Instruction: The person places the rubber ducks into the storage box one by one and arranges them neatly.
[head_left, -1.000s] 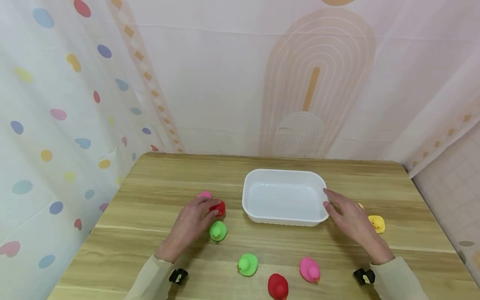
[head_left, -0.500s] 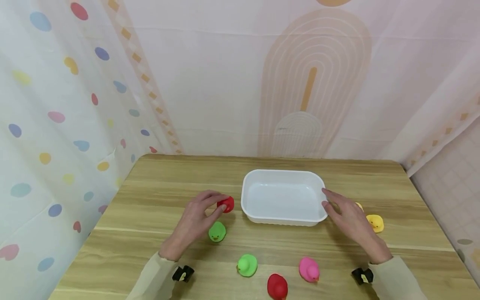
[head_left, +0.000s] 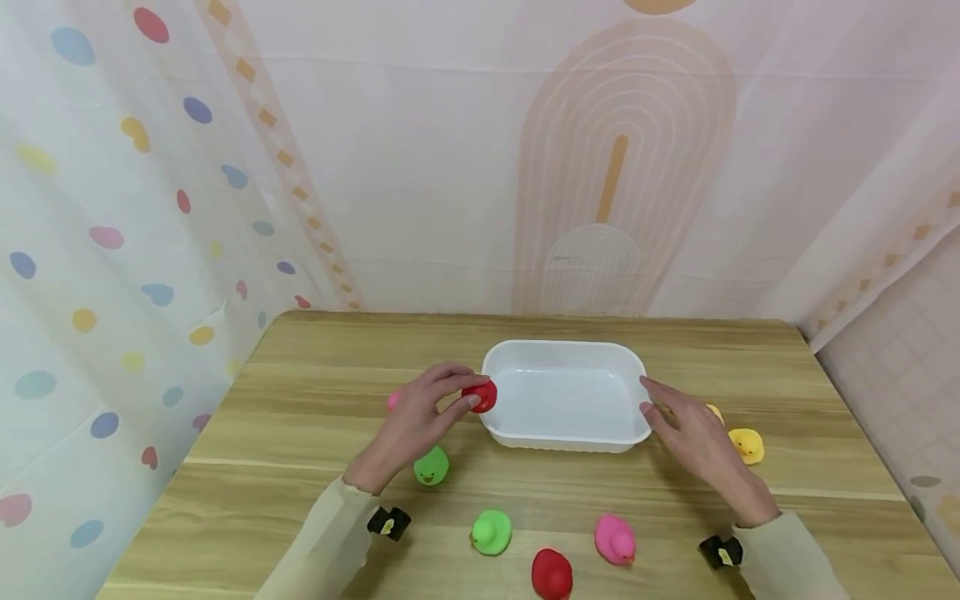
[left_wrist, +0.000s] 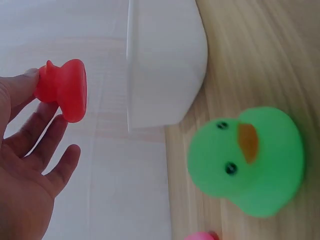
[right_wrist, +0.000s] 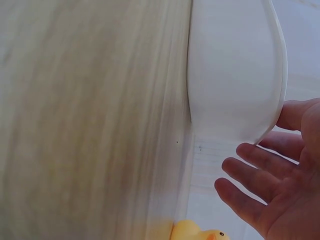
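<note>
Between thumb and fingers, my left hand (head_left: pixel 412 425) pinches a red rubber duck (head_left: pixel 487 395) at the left rim of a white plastic tub (head_left: pixel 566 404). The left wrist view shows this red duck (left_wrist: pixel 74 90) raised off the table, flat base turned toward the tub's side. My right hand (head_left: pixel 693 429) is at the opposite end, relaxed fingers and thumb touching the tub's rim. In the right wrist view the thumb and fingertips meet the rim of the tub (right_wrist: pixel 235 70). Below my left hand stands a green rubber duck (head_left: pixel 431 466). A pink duck (head_left: pixel 393 402) is mostly hidden behind that hand.
Toward the front of the wooden table (head_left: pixel 247 500) are another green duck (head_left: pixel 491 532), a second red duck (head_left: pixel 552 573) and a pink duck (head_left: pixel 616 539). A yellow duck (head_left: pixel 746 447) sits right of my right hand, near another yellow one (head_left: pixel 715 412). Patterned curtains (head_left: pixel 420 167) hang behind.
My left hand has lifted the red duck from beside the pink and green ducks and carried it right, to the tub's left rim. The right hand stays at the tub's right end.
</note>
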